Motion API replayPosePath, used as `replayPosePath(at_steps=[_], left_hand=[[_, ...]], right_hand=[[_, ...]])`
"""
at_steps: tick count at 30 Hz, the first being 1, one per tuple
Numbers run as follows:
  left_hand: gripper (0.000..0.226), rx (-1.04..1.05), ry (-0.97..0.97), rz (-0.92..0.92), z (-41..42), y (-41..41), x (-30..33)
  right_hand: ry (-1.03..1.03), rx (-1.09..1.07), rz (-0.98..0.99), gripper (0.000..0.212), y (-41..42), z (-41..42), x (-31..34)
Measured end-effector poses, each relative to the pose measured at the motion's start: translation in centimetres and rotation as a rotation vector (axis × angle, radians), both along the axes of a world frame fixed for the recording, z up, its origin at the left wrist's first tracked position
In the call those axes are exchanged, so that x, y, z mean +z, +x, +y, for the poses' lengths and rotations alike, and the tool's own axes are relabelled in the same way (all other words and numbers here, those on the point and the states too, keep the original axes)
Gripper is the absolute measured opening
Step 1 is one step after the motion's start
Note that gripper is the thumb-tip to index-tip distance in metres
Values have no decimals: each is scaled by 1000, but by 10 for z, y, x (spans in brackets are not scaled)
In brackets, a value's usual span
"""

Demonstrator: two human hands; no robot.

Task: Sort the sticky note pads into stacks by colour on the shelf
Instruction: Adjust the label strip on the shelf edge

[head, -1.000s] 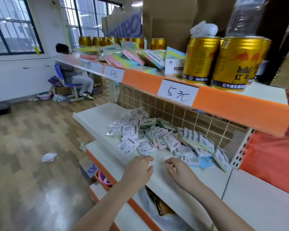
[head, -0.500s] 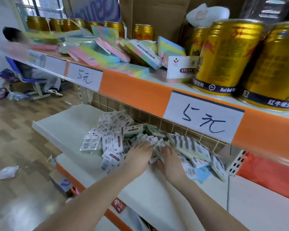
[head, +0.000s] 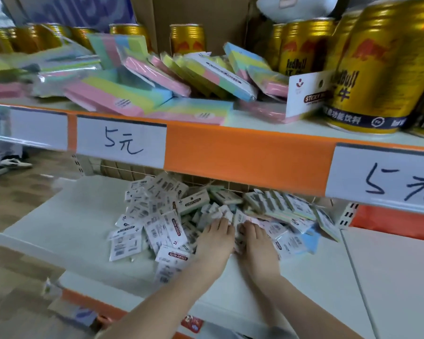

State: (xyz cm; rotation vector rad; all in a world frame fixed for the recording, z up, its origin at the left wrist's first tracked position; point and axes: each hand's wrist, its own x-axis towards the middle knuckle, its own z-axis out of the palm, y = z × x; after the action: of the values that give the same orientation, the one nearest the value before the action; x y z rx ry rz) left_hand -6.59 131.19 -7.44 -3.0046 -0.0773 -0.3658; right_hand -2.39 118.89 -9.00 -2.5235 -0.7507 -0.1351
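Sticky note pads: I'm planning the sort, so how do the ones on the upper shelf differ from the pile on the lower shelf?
The upper-shelf pads look larger and show pastel colour bands; the lower-shelf pile looks smaller and shows mostly white barcode labels. Only the lower pile is touched by the hands. Both lie jumbled, unstacked.

Small wrapped sticky note pads (head: 171, 223) heaped unsorted, lower white shelf (head: 66, 231)
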Motion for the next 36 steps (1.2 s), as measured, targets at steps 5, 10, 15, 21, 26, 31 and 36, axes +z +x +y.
replayPosePath(at_steps=[5, 10, 15, 21, 26, 31, 36], left_hand=[[53, -110, -21, -44, -3, -14, 5], [58, -208, -85, 39, -7, -27, -1], [40, -368, -34, -110, -13, -40, -15], [14, -311, -549, -121, -34, -51, 13], [8, -81, -1171, -4, -58, -44, 11], [6, 112, -1456, 178, -74, -37, 6], [7, 84, -1141, 201, -72, -41, -1]], right_hand=[[-34, -1, -60, 37, -14, -8, -9], [10, 22, -18, 50, -25, -26, -12], [156, -52, 49, 39, -38, -55, 4], [519, -320, 130, 16, -47, -102, 32], [794, -522, 278, 18, -41, -146, 43], [575, -452, 296, 9, -35, -168, 43], [68, -346, 283, 14, -18, -172, 33]])
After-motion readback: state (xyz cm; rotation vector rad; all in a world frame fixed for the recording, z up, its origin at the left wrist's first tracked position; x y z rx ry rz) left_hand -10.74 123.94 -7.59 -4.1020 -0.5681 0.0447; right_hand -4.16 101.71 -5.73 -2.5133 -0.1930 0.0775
